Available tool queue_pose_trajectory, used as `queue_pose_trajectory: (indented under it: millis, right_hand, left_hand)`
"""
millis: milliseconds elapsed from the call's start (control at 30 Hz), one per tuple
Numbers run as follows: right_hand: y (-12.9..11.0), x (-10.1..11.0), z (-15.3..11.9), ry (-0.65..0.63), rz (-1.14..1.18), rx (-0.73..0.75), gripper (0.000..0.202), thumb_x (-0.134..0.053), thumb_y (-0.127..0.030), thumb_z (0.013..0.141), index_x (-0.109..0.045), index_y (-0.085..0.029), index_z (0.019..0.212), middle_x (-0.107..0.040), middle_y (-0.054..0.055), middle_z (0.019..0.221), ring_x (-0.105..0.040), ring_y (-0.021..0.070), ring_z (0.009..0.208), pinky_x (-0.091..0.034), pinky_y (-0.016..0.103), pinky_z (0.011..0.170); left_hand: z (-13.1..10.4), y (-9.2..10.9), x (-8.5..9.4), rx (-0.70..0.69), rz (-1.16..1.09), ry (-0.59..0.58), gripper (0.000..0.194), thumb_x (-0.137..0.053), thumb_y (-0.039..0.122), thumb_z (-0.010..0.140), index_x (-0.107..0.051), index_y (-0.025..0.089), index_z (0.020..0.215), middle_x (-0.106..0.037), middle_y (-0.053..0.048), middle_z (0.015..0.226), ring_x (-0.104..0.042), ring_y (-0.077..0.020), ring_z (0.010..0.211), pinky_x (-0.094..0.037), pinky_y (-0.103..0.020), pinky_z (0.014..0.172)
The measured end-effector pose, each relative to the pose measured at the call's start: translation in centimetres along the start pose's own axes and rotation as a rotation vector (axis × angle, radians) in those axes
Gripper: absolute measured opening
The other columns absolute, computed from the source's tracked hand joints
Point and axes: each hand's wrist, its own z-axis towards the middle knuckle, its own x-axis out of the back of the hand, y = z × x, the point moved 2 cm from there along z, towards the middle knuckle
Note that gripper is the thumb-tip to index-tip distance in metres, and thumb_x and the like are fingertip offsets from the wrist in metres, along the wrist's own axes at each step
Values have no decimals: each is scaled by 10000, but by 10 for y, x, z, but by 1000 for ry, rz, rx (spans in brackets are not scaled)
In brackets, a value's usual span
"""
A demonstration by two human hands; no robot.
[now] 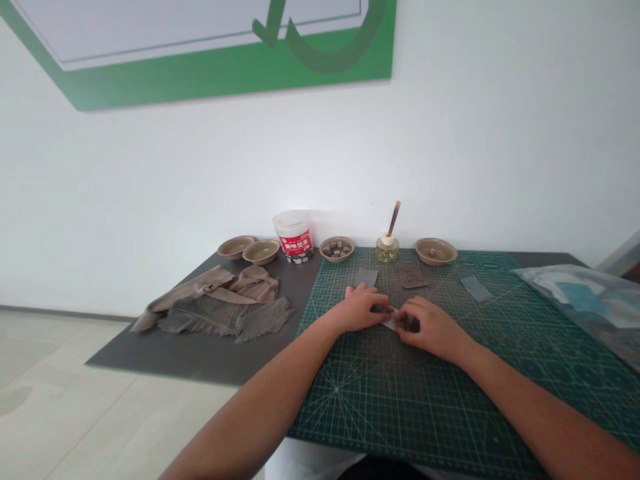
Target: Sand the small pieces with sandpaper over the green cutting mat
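My left hand [361, 309] and my right hand [430, 327] are close together above the green cutting mat [370, 407]. Between their fingertips is a small pale piece [391, 322], pinched from both sides. The fingers of my right hand curl round a dark gap, and what else they might hold is hidden. Just behind my left hand lies a grey rectangular piece [367, 277]. A brown square piece [413, 276] lies behind the gap between my hands, and a bluish-grey rectangle [476, 289] is farther right.
Along the wall stand two nested-looking bowls [237, 247], a red-labelled tub [297, 241], a bowl of small chunks [337, 249], a glass jar with sticks [387, 251] and another bowl [436, 251]. Crumpled cloths [225, 307] lie left; a plastic bag [585, 297] lies right.
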Motion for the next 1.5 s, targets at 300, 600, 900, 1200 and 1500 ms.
queue_pose_trajectory:
  millis: [300,600,900,1200,1500]
  right_hand:
    - [0,0,-1,14,1,6,60,-685,-263,827,-682,-230,877,-663,31,866,-592,220,887,-453,351,809]
    - [4,-1,2,57,-65,-41,76,-675,-277,840,-666,-222,892,-662,42,902,-603,231,911,-461,363,819]
    - [-9,5,1,326,6,119,142,-641,-249,894,-653,-237,1035,-675,87,1043,-619,258,1024,-492,421,942]
    - [-10,5,2,316,19,68,289,-661,-300,894,-601,-240,1170,-672,89,1095,-616,259,1046,-495,423,935]
    - [8,4,-1,14,-15,-82,398,-811,-407,728,-668,-216,1047,-632,72,1040,-587,250,977,-456,380,870]
  left_hand:
    - [0,1,1,-6,0,3,218,-581,424,914,-710,292,1030,-638,-46,1001,-481,-288,1054,-318,-423,907]
    - [-1,2,-1,-22,-9,44,182,-607,382,898,-718,277,996,-635,-38,965,-497,-277,1035,-326,-431,913]
    - [-4,13,8,-44,-294,192,230,-546,387,939,-696,220,990,-685,-26,960,-592,-201,966,-423,-331,901]
    - [1,7,6,2,-457,266,185,-598,360,896,-662,186,891,-677,-2,845,-598,-153,796,-459,-265,734]
    - [2,-28,16,159,-400,439,136,-621,327,840,-610,192,846,-635,5,802,-549,-146,728,-432,-266,675]
